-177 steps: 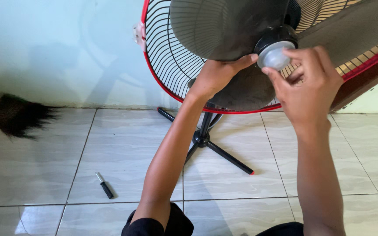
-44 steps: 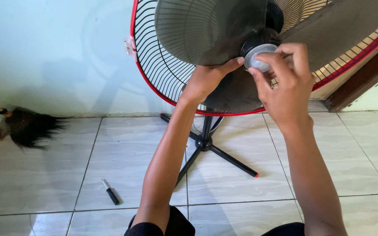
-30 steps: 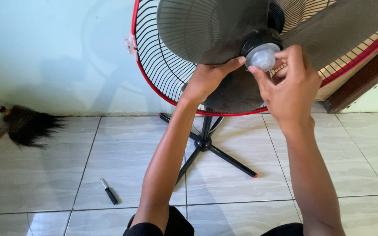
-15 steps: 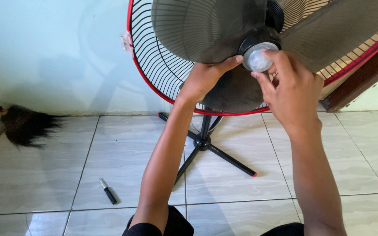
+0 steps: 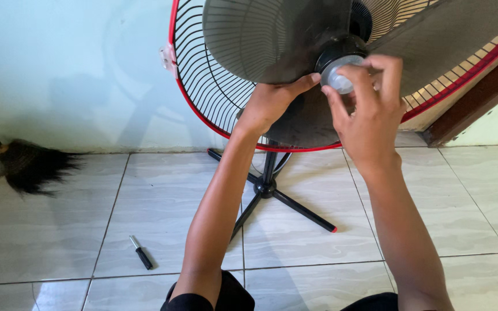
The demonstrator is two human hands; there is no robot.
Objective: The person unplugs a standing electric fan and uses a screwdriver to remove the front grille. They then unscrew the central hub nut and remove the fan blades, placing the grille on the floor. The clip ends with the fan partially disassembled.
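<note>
A standing fan with grey translucent blades (image 5: 260, 40) and a black rear grille with a red rim (image 5: 203, 86) fills the top of the head view; no front grille covers the blades. My left hand (image 5: 272, 101) grips the lower blade beside the black hub. My right hand (image 5: 367, 109) has its fingers wrapped around the clear round cap (image 5: 341, 72) at the hub's centre. The fan's black pole and cross feet (image 5: 269, 187) stand on the pale tiled floor between my arms.
A small black-handled screwdriver (image 5: 140, 253) lies on the tiles at lower left. A dark feather broom (image 5: 30, 164) rests against the light blue wall at far left. A brown door frame (image 5: 479, 98) runs along the right.
My right hand has turned around the clear cap, its fingers now covering more of it than half a second ago. My left hand keeps hold of the blade.
</note>
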